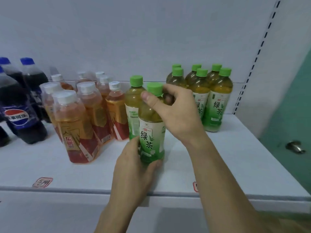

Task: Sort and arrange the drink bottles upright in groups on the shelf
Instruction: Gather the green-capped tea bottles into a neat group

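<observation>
A green tea bottle (pixel 152 130) with a green cap stands upright near the middle of the white shelf (pixel 227 158). My left hand (pixel 134 167) grips its base from the front. My right hand (pixel 175 111) grips its shoulder just under the cap. A second green tea bottle (pixel 133 105) stands just behind it to the left. Several more green tea bottles (pixel 213 98) stand grouped at the back right. Orange-red drink bottles (pixel 75 123) with white caps fill the centre left. Dark cola bottles (pixel 18 105) with blue caps stand at the far left.
The shelf's front edge (pixel 67 190) carries a red label (pixel 42 182) at left and another, partly behind my right arm. A slotted upright rail (pixel 257 56) runs up the back right. A green surface with a metal knob (pixel 295 147) lies beyond the shelf's right end.
</observation>
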Demonstrator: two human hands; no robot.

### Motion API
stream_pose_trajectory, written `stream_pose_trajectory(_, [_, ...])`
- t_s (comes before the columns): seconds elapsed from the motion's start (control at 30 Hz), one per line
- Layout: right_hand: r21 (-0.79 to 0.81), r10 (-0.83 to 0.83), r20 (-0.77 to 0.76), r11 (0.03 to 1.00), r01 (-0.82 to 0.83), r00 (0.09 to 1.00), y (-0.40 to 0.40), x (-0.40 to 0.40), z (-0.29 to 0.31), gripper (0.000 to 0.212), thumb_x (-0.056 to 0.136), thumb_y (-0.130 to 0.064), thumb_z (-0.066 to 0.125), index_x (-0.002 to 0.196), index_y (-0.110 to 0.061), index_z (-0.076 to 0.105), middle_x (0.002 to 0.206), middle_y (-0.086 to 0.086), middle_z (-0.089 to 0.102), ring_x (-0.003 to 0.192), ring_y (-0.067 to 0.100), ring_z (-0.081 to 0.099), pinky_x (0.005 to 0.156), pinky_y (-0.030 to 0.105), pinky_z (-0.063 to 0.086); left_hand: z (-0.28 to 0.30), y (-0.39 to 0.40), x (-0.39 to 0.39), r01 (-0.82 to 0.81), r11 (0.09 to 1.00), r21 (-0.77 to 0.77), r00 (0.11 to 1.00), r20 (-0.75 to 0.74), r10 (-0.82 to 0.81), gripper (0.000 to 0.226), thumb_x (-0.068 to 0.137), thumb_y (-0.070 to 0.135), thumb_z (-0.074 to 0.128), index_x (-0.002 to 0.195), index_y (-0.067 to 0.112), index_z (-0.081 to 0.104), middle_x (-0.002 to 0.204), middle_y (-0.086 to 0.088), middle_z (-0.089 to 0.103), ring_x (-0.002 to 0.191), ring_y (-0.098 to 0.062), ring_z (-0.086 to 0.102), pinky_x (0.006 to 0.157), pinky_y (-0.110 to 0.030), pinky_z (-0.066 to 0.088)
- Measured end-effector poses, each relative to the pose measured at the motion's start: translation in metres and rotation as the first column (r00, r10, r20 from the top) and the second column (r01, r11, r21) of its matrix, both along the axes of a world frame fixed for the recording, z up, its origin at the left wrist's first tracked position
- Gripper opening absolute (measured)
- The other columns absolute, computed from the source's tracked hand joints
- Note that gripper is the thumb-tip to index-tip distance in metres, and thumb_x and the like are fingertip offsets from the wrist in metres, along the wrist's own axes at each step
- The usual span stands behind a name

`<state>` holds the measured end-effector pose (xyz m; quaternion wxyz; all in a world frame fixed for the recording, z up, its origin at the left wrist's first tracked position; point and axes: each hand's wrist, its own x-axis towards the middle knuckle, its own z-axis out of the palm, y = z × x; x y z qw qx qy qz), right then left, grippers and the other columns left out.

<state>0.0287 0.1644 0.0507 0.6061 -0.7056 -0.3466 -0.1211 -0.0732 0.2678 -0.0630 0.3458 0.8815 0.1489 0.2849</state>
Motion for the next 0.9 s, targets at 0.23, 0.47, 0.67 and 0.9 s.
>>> stream_pose_trajectory(0.23, [-0.079, -0.116, 0.156, 0.988, 0.129, 0.981, -0.062, 0.014, 0.016, 0.032, 0.087, -0.046, 0.074, 0.071, -0.020, 0.066, 0.055, -0.013, 0.031, 0.054, 0.006, 0.031, 0.053, 0.036, 0.031, 0.024, -0.050, 0.039, 0.260, 0.953, -0.157, 0.964, -0.011, -0.265, 0.061, 0.068, 0.037, 0.091, 0.115, 0.041, 0.052, 0.112, 0.027, 0.065, 0.101, 0.010, 0.059, 0.078, -0.013, 0.050])
stream_pose_trajectory(0.47, [-0.091, -0.186, 0.115, 0.976, 0.197, 0.976, -0.126, 0.067, 0.023, 0.015, 0.092, -0.037, 0.072, 0.090, -0.023, 0.075, 0.050, -0.025, 0.048, 0.053, 0.000, 0.043, 0.058, 0.019, 0.038, 0.041, -0.104, 0.116, 0.414, 0.892, -0.181, 0.905, -0.027, -0.426, 0.066, 0.067, 0.030, 0.094, 0.118, 0.032, 0.052, 0.112, 0.018, 0.068, 0.097, 0.000, 0.067, 0.081, -0.031, 0.062])
stream_pose_trajectory(0.67, [-0.163, -0.143, 0.056, 0.975, 0.151, 0.988, -0.146, 0.115, 0.014, 0.019, 0.098, -0.034, 0.065, 0.081, -0.025, 0.066, 0.053, -0.029, 0.052, 0.056, -0.004, 0.050, 0.062, 0.020, 0.039, 0.026, -0.123, 0.156, 0.337, 0.935, -0.110, 0.939, -0.034, -0.342, 0.060, 0.065, 0.039, 0.092, 0.107, 0.030, 0.050, 0.105, 0.016, 0.066, 0.093, -0.003, 0.064, 0.078, -0.036, 0.060])
stream_pose_trajectory(0.9, [-0.274, -0.071, 0.108, 0.957, 0.098, 0.992, -0.150, 0.145, 0.015, 0.023, 0.099, -0.042, 0.057, 0.086, -0.026, 0.067, 0.082, -0.007, 0.062, 0.080, 0.013, 0.061, 0.081, 0.045, 0.055, 0.014, -0.131, 0.165, 0.248, 0.968, -0.035, 0.969, -0.004, -0.248, 0.055, 0.068, 0.048, 0.086, 0.103, 0.032, 0.046, 0.105, 0.014, 0.063, 0.095, -0.008, 0.062, 0.078, -0.038, 0.058])
